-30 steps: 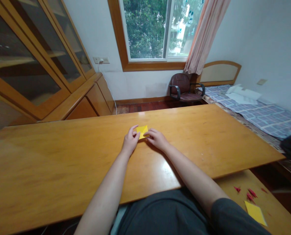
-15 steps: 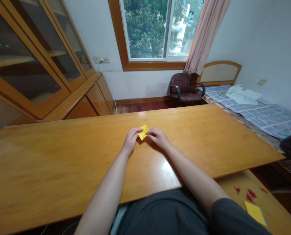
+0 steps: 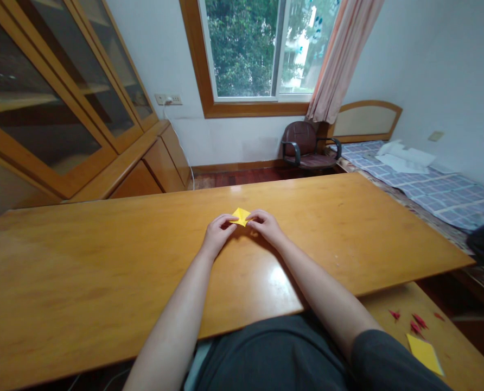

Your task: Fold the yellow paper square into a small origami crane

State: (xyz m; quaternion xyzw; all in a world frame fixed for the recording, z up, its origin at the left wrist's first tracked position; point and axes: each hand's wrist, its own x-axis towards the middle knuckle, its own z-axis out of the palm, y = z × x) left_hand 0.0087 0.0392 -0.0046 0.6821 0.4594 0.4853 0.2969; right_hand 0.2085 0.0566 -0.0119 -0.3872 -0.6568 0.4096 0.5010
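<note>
On my left stands a wooden cabinet (image 3: 75,100) with flat glass doors (image 3: 22,70). Before me spreads the smooth, glossy wooden table (image 3: 103,260). My left hand (image 3: 218,233) pinches, between thumb and fingers, the left side of the yellow folded paper (image 3: 241,215), which is thin, creased and pointed. My right hand (image 3: 266,225) pinches its right side. Farther right, on a lower wooden surface (image 3: 413,297), lie small red pointed pieces (image 3: 420,321) and a flat yellow paper square (image 3: 424,353).
</note>
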